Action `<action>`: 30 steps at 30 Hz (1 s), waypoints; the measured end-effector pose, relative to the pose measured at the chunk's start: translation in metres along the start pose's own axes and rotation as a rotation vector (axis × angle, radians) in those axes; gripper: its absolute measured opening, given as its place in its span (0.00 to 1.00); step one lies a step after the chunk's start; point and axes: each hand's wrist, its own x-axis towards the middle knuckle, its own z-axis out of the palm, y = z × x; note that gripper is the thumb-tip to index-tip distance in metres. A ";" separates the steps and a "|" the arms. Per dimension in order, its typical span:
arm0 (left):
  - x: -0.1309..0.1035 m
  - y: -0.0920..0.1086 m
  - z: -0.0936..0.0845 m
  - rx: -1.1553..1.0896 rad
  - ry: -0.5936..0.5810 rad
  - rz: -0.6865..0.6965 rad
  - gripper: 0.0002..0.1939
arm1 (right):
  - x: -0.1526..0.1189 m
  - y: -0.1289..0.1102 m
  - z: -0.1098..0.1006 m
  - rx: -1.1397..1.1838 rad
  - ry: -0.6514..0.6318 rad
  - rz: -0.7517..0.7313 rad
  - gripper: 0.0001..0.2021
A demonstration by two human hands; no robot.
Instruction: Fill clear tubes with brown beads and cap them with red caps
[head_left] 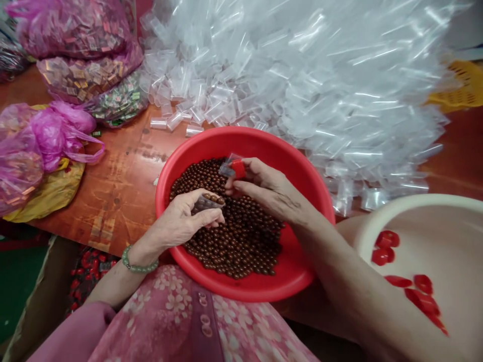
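My left hand (177, 218) is closed around a small clear plastic tube (206, 203), with brown balls showing at its mouth. Just beyond it, my right hand (271, 190) pinches a red cap (238, 168); a clear plastic piece (226, 167) juts out from the cap's left side. Whether that piece is joined to the cap I cannot tell. Both hands hover over a red basin (302, 171), apart from each other. A heap of shiny brown balls (237, 246) fills the basin's left and middle, while its red floor shows at the right.
A large heap of clear tubes (283, 80) lies behind the basin. Pink bags (86, 30) of small packets stand at left. A cream tub (422, 201) with several red caps (422, 296) is at right. Below left, a box holds red-capped pieces (86, 271). A yellow basket (462, 83) sits far right.
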 end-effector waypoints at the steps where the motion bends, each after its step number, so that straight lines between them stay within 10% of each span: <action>1: 0.001 -0.001 0.000 0.003 -0.001 -0.002 0.10 | -0.005 -0.003 0.003 0.116 -0.014 0.006 0.12; 12: 0.005 -0.004 -0.004 0.027 -0.105 -0.019 0.15 | -0.019 -0.048 0.015 0.060 -0.111 -0.065 0.12; 19: 0.006 -0.005 -0.005 -0.028 -0.171 -0.066 0.20 | -0.006 -0.047 0.015 0.027 -0.304 -0.069 0.14; 30: 0.006 -0.002 -0.008 -0.055 -0.131 -0.039 0.13 | -0.015 -0.042 0.000 0.066 -0.257 0.042 0.19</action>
